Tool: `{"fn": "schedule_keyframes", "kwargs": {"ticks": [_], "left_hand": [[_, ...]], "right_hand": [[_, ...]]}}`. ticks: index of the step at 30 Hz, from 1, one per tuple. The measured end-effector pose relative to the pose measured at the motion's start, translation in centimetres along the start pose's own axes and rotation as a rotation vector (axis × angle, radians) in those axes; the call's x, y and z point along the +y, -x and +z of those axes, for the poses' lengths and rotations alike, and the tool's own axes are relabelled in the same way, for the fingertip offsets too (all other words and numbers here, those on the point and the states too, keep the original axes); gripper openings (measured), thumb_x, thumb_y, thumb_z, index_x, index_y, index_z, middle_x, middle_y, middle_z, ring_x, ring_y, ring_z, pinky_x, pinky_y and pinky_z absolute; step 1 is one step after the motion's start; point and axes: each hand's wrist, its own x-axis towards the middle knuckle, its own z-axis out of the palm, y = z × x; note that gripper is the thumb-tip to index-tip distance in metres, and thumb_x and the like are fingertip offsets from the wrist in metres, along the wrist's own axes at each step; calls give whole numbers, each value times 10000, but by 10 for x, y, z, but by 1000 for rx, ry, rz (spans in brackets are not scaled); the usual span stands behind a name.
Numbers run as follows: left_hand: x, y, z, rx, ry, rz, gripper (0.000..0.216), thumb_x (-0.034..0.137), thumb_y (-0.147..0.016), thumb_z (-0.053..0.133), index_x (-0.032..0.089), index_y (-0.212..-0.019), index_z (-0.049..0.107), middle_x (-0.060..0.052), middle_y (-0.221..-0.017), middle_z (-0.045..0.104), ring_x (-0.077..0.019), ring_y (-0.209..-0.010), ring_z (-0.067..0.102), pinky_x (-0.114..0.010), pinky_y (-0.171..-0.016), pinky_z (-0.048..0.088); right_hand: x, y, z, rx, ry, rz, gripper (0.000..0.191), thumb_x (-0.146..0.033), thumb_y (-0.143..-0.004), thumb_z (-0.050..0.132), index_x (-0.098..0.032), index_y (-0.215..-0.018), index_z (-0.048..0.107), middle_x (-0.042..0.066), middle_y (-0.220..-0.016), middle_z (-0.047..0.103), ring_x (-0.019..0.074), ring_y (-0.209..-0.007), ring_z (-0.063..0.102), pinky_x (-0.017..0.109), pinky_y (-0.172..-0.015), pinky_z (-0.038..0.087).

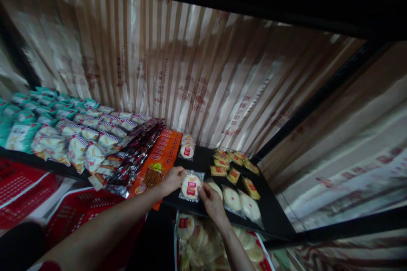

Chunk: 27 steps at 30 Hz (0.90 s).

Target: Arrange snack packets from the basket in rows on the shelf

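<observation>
Between my hands, at the shelf's front edge, is a clear-wrapped packet of a round white cracker or cake (191,186) with a red label. My left hand (172,181) pinches its upper left corner. At its right edge, the thumb and fingers of my right hand (210,201) are closed on the wrapper. Just right of that hand lie similar round white packets (232,199), one partly covered by the hand. Behind, against the curtain, stands another stack of round white packets (187,148). To the left lies an orange snack bag (160,161).
Small yellow packets (233,175) lie scattered on the black shelf (273,211). Rows of white snack packs (92,135) and green packs (22,135) fill its left part. Below are red baskets (85,203) and an open box of round packets (203,241). A dark post stands at right.
</observation>
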Motion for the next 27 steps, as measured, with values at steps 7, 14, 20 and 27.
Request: {"fn": "schedule_keyframes", "kwargs": {"ticks": [7, 14, 20, 27], "left_hand": [[5, -5, 1, 202, -143, -16, 414, 95, -793, 425, 128, -1198, 511, -127, -1215, 552, -196, -1143, 498, -311, -1010, 354], [2, -13, 12, 93, -488, 86, 558, 86, -752, 418, 141, -1305, 461, -84, -1402, 407, -251, -1282, 356, -357, -1090, 283], [-9, -37, 21, 51, -513, 78, 588, 96, -742, 412, 102, -1329, 436, -79, -1456, 332, -263, -1316, 308, -356, -1104, 269], [-11, -49, 23, 14, -546, 49, 604, 80, -744, 393, 86, -1348, 404, -91, -1471, 299, -252, -1352, 245, -344, -1109, 254]], "right_hand": [[11, -44, 9, 72, 75, 54, 404, -496, -757, 455, -172, -861, 672, 40, -724, 680, 191, -669, 601, 274, -609, 458], [17, -100, 28, 134, 160, 92, 375, -401, -773, 441, -150, -936, 668, 77, -828, 708, 188, -732, 644, 261, -655, 473], [22, -126, 39, 190, 247, 124, 335, -337, -792, 442, -157, -971, 660, 85, -902, 708, 195, -791, 654, 263, -695, 474], [27, -134, 47, 206, 353, 119, 327, -305, -814, 422, -131, -971, 650, 117, -891, 694, 212, -809, 651, 278, -727, 471]]}}
